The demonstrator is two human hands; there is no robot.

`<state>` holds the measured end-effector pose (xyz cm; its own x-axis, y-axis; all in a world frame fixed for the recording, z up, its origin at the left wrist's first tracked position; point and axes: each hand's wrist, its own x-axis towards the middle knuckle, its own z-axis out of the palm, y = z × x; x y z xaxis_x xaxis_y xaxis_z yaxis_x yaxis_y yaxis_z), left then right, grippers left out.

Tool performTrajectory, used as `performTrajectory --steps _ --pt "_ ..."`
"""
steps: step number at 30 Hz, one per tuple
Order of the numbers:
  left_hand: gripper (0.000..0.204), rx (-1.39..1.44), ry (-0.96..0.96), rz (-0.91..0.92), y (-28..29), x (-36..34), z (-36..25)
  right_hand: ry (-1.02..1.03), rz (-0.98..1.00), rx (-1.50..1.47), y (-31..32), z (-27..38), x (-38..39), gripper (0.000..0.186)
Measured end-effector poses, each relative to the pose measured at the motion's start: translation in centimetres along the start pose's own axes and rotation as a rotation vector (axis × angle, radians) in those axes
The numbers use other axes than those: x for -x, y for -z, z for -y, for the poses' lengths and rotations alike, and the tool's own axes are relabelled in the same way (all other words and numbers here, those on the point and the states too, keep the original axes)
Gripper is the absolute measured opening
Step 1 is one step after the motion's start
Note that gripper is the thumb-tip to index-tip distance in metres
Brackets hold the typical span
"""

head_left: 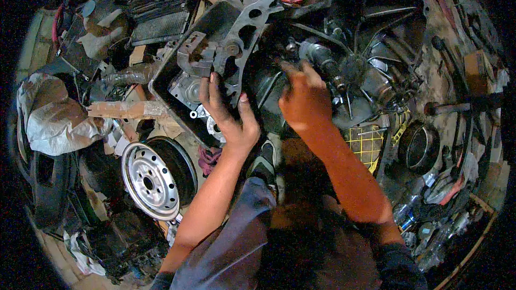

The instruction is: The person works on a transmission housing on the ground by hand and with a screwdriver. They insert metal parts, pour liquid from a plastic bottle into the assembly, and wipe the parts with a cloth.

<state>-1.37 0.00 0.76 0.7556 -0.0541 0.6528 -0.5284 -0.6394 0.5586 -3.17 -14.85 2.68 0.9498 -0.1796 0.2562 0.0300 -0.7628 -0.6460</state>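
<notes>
Just left of centre, my left hand is raised with its fingers stretched and its thumb apart. Its fingertips reach the lower end of a long grey metal bracket with round holes, beside a blocky metal piece. The bracket slants across a dark tray that also contains a cast metal housing. To the right, my right hand has curled fingers, with the fingertips at dark machinery. Whatever it holds, if anything, is hidden. Right beyond it lies a greasy cylindrical metal part.
A silver steel wheel stands at the left, near a white plastic bag. A yellow grid and a dark ring lie at the right. Plastic bottles crowd the lower right. My shoe is below my hands.
</notes>
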Motion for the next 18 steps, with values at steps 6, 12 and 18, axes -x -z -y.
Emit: performTrajectory --steps 6,12,18 --pt "0.064 0.01 0.006 -0.008 0.1 0.0 0.0 0.087 0.073 -0.051 0.7 1.7 1.4 0.047" --pt "0.066 -0.029 0.005 -0.011 0.2 0.1 0.4 0.061 -0.024 -0.133 0.2 1.9 0.9 0.047" --pt "0.064 0.012 -0.014 -0.02 0.1 -0.2 -0.1 -0.229 0.38 -0.135 3.3 -0.5 4.7 0.05"
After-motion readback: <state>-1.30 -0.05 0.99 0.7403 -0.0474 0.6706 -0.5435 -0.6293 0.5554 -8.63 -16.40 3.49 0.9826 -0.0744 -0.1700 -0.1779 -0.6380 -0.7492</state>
